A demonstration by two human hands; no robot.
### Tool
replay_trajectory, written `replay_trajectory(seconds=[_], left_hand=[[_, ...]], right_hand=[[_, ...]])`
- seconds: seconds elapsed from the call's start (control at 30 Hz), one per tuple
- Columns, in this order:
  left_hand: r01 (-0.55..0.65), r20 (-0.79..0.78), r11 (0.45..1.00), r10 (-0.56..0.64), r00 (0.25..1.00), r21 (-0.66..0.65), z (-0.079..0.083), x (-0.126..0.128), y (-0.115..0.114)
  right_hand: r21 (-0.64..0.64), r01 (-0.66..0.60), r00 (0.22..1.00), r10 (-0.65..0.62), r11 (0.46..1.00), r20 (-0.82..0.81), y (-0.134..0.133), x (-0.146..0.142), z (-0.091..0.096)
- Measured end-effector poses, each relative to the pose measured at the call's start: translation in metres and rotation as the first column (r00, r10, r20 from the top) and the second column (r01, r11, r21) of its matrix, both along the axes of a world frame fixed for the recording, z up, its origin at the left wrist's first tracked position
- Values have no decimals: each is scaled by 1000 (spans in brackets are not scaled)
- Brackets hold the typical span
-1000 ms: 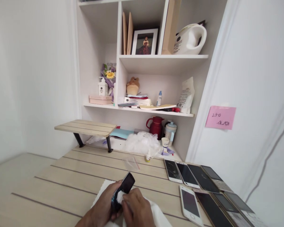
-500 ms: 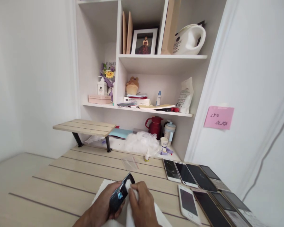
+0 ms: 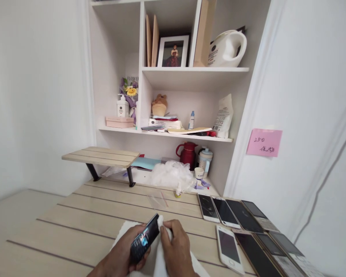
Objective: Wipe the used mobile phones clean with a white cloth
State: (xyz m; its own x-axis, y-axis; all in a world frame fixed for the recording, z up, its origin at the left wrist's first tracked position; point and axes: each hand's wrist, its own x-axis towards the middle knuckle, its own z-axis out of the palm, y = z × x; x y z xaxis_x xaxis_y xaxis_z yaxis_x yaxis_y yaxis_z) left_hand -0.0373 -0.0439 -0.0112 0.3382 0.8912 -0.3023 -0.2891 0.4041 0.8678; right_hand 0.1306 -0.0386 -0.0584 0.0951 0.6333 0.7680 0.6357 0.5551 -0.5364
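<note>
My left hand (image 3: 126,249) is wrapped round a black keypad phone (image 3: 144,239), held tilted with its screen and keys facing up. A blue-lit round pad shows in the middle of its keys. In my right hand (image 3: 176,246) a white cloth or tissue (image 3: 159,257) is pinched. The cloth's bunched tip touches the phone's upper right edge, and the rest hangs down between my hands. Below both hands a white sheet (image 3: 123,229) lies on the slatted wooden table (image 3: 66,231), partly hidden by them.
Several phones lie in rows at the right, among them a white phone (image 3: 229,248). Beyond my hands are a clear zip bag (image 3: 158,200) and a small figurine (image 3: 178,190). A raised wooden stand (image 3: 102,156) is at the left; white shelves (image 3: 194,70) rise behind.
The cloth tip has moved from the phone's screen to its upper right edge. My left hand has turned the phone slightly, showing more of its keys. The camera view has shifted a little.
</note>
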Motion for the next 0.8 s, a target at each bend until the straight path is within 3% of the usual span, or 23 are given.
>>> replay_trajectory(seconds=[0.2, 0.37, 0.57, 0.73, 0.8], left_hand=[[-5, -95, 1000, 6, 995, 13, 3, 2, -7], [21, -121, 997, -12, 993, 68, 7, 4, -9], [69, -99, 994, -61, 993, 83, -6, 5, -3], [19, -98, 1000, -16, 995, 25, -11, 5, 1], [24, -94, 1000, -22, 995, 21, -9, 5, 0]], right_hand=[[56, -83, 995, 79, 995, 67, -1, -2, -2], [23, 1, 1000, -1, 1000, -26, -1, -2, 3], [60, -188, 970, 176, 980, 166, -9, -6, 6], [53, -90, 996, 91, 995, -12, -5, -1, 14], [53, -106, 994, 106, 993, 2, -8, -4, 15]])
